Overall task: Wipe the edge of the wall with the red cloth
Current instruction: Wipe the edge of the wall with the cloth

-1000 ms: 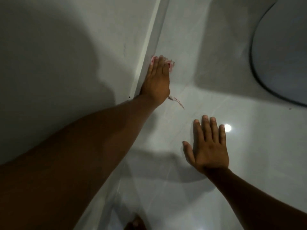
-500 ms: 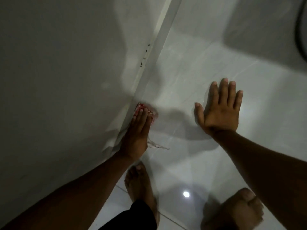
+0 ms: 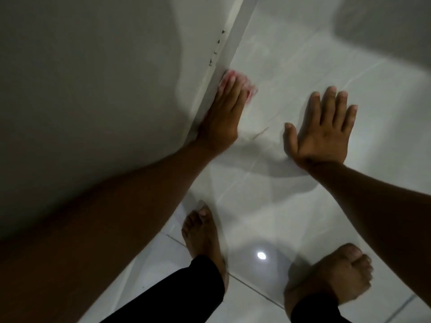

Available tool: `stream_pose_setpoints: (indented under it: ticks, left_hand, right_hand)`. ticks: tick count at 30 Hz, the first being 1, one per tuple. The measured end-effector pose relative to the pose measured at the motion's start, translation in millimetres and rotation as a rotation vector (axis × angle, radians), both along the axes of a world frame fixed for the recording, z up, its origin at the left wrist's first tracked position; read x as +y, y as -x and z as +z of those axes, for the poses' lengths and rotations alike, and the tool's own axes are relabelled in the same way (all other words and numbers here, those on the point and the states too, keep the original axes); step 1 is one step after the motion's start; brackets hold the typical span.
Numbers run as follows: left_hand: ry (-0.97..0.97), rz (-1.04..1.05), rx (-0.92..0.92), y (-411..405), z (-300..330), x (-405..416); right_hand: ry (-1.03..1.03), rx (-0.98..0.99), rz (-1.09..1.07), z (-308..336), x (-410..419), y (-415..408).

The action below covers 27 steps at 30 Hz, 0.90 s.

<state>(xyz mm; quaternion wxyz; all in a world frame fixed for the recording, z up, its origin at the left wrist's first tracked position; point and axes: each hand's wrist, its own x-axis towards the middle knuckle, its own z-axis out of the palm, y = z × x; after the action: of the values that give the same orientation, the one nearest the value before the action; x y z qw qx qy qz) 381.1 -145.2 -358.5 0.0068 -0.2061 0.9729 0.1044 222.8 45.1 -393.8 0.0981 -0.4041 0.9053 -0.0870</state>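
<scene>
Left hand [image 3: 221, 120]: flat, fingers [image 3: 229, 87] together and straight, pressing the cloth against the edge.
Cloth [image 3: 248, 88]: red, blurred; mostly under the fingers, a bit showing past the tips and on their floor side.
Edge [image 3: 227, 52]: pale strip where wall [image 3: 93, 89] meets floor [image 3: 303, 54]; runs on beyond the fingertips.
Right hand [image 3: 324, 131]: fingers spread wide, holding nothing, palm flat on the floor, well apart from the cloth.
Progress: wiping under way, I judge. Dark specks [image 3: 215, 48] sit on the edge just beyond the fingertips, so that stretch looks left to do. Cannot tell how clean the part behind the wrist is.
Containers: none in sight.
Feet [image 3: 203, 231]: bare, near side of the hands.
</scene>
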Motion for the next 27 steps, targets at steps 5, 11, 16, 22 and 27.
stream_pose_setpoints:
  ticks: [5, 11, 16, 22, 27]
  left_hand:
    - [-0.014, 0.125, -0.208, -98.7, 2.8, 60.0]
    - [-0.069, 0.058, -0.159, -36.6, 5.5, 24.0]
    - [0.000, 0.066, 0.003, 85.9, -6.3, -31.5]
    - [-0.005, 0.153, -0.026, 43.5, -7.2, -4.3]
    - [-0.004, 0.163, -0.217, -62.1, 5.1, 48.8]
  right_hand:
    - [-0.004, -0.004, 0.003, -0.9, 0.7, -1.1]
    - [0.013, 0.012, -0.005, -3.5, 0.5, -1.2]
    - [0.010, 0.036, -0.009, -9.1, 1.4, -0.1]
    - [0.021, 0.034, -0.007, -11.9, 2.8, -0.5]
    - [0.023, 0.017, -0.017, -10.0, 2.7, -1.9]
